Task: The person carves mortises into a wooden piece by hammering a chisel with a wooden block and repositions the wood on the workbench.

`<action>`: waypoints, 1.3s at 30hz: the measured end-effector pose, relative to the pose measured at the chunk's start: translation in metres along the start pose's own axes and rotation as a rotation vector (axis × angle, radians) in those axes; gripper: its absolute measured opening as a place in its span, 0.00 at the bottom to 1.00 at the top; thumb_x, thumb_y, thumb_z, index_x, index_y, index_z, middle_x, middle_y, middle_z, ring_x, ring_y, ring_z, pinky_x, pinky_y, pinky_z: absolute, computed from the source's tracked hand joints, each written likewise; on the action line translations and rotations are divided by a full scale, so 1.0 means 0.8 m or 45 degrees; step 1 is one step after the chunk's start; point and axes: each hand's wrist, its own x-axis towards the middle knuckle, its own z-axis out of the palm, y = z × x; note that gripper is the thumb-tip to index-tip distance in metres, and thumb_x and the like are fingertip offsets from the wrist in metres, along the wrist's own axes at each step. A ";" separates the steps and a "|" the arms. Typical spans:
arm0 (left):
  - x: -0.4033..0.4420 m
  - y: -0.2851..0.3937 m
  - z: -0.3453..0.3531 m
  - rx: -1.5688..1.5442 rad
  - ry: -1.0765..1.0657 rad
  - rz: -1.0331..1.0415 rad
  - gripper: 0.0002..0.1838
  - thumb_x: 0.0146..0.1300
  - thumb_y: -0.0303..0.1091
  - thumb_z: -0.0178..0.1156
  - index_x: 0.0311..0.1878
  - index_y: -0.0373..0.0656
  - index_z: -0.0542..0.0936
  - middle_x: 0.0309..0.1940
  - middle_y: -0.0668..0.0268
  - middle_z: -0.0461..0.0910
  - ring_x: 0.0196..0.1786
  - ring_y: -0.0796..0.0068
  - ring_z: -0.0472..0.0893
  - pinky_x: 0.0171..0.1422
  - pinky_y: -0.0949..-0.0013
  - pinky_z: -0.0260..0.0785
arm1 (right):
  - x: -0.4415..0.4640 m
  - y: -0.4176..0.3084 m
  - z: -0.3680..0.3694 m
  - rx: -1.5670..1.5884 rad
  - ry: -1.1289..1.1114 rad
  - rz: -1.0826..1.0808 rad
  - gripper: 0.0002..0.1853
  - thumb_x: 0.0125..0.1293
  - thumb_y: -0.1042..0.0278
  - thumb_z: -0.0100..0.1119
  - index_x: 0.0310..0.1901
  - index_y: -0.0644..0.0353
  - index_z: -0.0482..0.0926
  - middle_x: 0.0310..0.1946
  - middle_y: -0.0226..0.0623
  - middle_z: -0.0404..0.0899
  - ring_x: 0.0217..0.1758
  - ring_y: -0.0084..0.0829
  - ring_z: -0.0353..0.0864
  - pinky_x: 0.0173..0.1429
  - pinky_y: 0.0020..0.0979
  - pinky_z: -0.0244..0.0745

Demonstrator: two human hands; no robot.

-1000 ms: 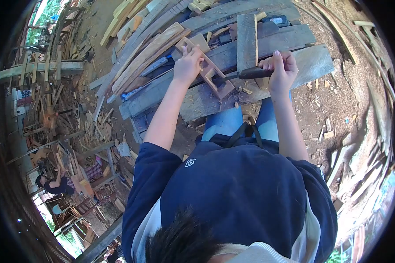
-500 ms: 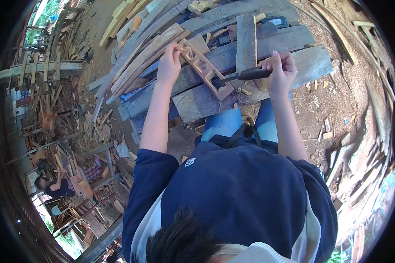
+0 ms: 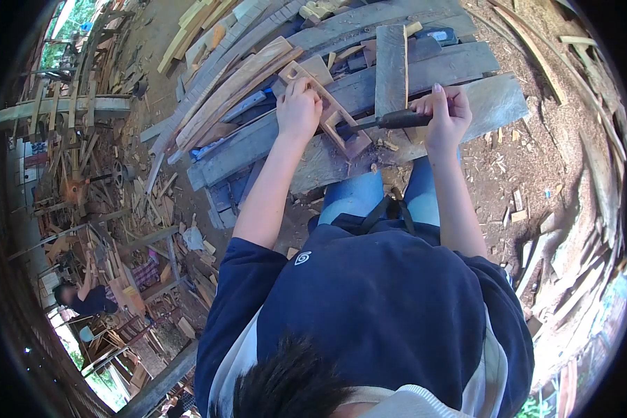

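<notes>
A long wooden block (image 3: 356, 144) with hollows cut into its top lies at a slant on the plank bench. My left hand (image 3: 299, 110) is closed over the block's upper middle, its curled fingertips hidden at the hollow. In my right hand (image 3: 444, 111) is a chisel (image 3: 400, 119), gripped by its dark handle. The chisel's blade points left, with its tip in the hollow at the block's near end. Small wood shavings (image 3: 389, 145) lie just beside that end.
Weathered planks (image 3: 460, 66) form the bench, with a short upright-lying board (image 3: 391, 70) across them. Curved boards (image 3: 233, 90) are stacked at left. A blue-and-dark object (image 3: 439, 35) rests at the back. Another person (image 3: 94, 299) sits far left among timber. Wood scraps (image 3: 519, 212) litter the ground.
My left hand has moved from the block's far end toward me and right, onto its middle, covering part of the hollows. My right hand and the chisel have barely moved.
</notes>
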 end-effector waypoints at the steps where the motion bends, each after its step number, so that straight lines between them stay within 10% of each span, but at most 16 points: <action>1: -0.001 0.002 -0.005 0.021 0.009 0.057 0.05 0.55 0.34 0.68 0.31 0.45 0.84 0.54 0.64 0.78 0.61 0.61 0.75 0.62 0.54 0.68 | -0.001 0.000 0.001 0.000 0.002 0.000 0.10 0.73 0.76 0.53 0.31 0.60 0.67 0.19 0.32 0.71 0.21 0.22 0.72 0.32 0.32 0.78; 8: -0.012 -0.050 0.032 -0.323 0.407 -0.239 0.16 0.63 0.38 0.62 0.46 0.36 0.76 0.52 0.50 0.74 0.59 0.48 0.70 0.65 0.49 0.62 | -0.013 -0.009 0.009 0.004 0.009 -0.082 0.10 0.73 0.76 0.52 0.31 0.60 0.66 0.18 0.32 0.70 0.21 0.22 0.71 0.32 0.32 0.78; 15: -0.057 0.047 0.031 -0.558 -0.241 -0.896 0.45 0.55 0.61 0.68 0.52 0.23 0.68 0.48 0.39 0.73 0.58 0.40 0.71 0.64 0.47 0.65 | -0.004 -0.043 0.003 0.221 0.189 -0.111 0.10 0.75 0.70 0.50 0.33 0.58 0.66 0.17 0.33 0.69 0.19 0.26 0.68 0.32 0.38 0.77; 21: -0.052 0.090 0.018 -0.687 0.008 -0.981 0.48 0.50 0.40 0.76 0.64 0.22 0.56 0.60 0.34 0.66 0.57 0.44 0.75 0.59 0.53 0.72 | -0.003 -0.085 -0.025 0.237 0.378 -0.096 0.10 0.75 0.69 0.50 0.32 0.55 0.68 0.17 0.33 0.68 0.20 0.29 0.69 0.34 0.41 0.75; 26: -0.043 0.044 0.019 -1.756 0.017 -1.161 0.29 0.46 0.21 0.67 0.55 0.28 0.71 0.45 0.54 0.79 0.41 0.64 0.82 0.42 0.66 0.76 | -0.012 -0.104 -0.053 0.193 0.417 -0.130 0.11 0.74 0.69 0.51 0.31 0.55 0.67 0.17 0.33 0.67 0.20 0.29 0.67 0.35 0.40 0.74; 29: -0.049 0.005 0.006 -1.324 0.272 -0.837 0.12 0.46 0.21 0.63 0.38 0.35 0.81 0.27 0.67 0.79 0.34 0.74 0.80 0.36 0.68 0.70 | -0.017 -0.111 -0.058 0.191 0.419 -0.119 0.11 0.74 0.69 0.51 0.31 0.55 0.67 0.17 0.33 0.67 0.20 0.29 0.67 0.35 0.39 0.73; 31: -0.050 -0.003 -0.025 -0.433 0.430 -0.624 0.17 0.46 0.22 0.65 0.43 0.36 0.80 0.39 0.54 0.77 0.48 0.59 0.78 0.49 0.62 0.71 | -0.018 -0.109 -0.061 0.164 0.414 -0.093 0.10 0.74 0.70 0.51 0.32 0.56 0.67 0.17 0.33 0.67 0.21 0.29 0.68 0.35 0.39 0.73; 34: -0.047 -0.005 -0.069 -0.096 0.741 -0.259 0.21 0.49 0.20 0.66 0.49 0.37 0.78 0.47 0.50 0.74 0.55 0.51 0.75 0.58 0.58 0.70 | -0.018 -0.104 -0.059 0.153 0.369 -0.103 0.09 0.74 0.70 0.52 0.33 0.57 0.67 0.17 0.33 0.68 0.21 0.28 0.68 0.35 0.40 0.73; 39: -0.059 -0.023 -0.087 -0.181 0.288 -0.101 0.24 0.55 0.22 0.64 0.57 0.43 0.76 0.51 0.49 0.79 0.57 0.48 0.78 0.60 0.55 0.71 | -0.020 -0.097 -0.045 0.159 0.341 -0.044 0.10 0.73 0.71 0.52 0.32 0.56 0.67 0.17 0.32 0.66 0.21 0.28 0.67 0.36 0.40 0.74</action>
